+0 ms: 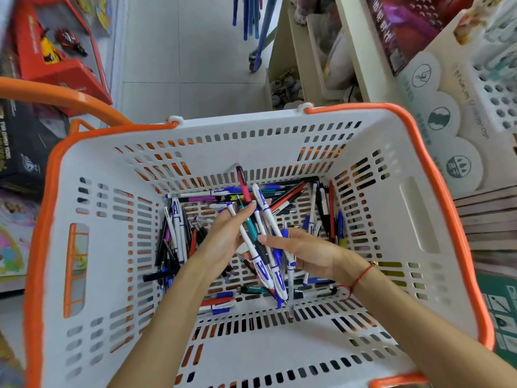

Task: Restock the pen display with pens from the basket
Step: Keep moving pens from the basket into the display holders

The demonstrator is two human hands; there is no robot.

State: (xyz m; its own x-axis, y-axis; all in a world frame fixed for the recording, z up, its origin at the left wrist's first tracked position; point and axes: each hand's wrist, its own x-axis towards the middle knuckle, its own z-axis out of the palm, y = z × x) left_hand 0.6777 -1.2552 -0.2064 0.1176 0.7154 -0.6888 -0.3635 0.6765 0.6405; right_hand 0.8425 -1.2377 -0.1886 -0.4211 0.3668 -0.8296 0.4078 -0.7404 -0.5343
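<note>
Both hands' grip [268, 242] around pens [263, 219]

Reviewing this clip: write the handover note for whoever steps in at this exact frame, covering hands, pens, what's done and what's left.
Left hand: inside the white slotted plastic basket with orange rim, gripping one side of a bundle of white-and-blue, teal and red pens.
Right hand: pinches the same bundle from the other side.
Loose pens lie across the basket floor.
White perforated pen display: upper right, beyond the basket.
Done: a handful gathered.
Left: carry the bundle to the display, slot it in, repeat.
</note>
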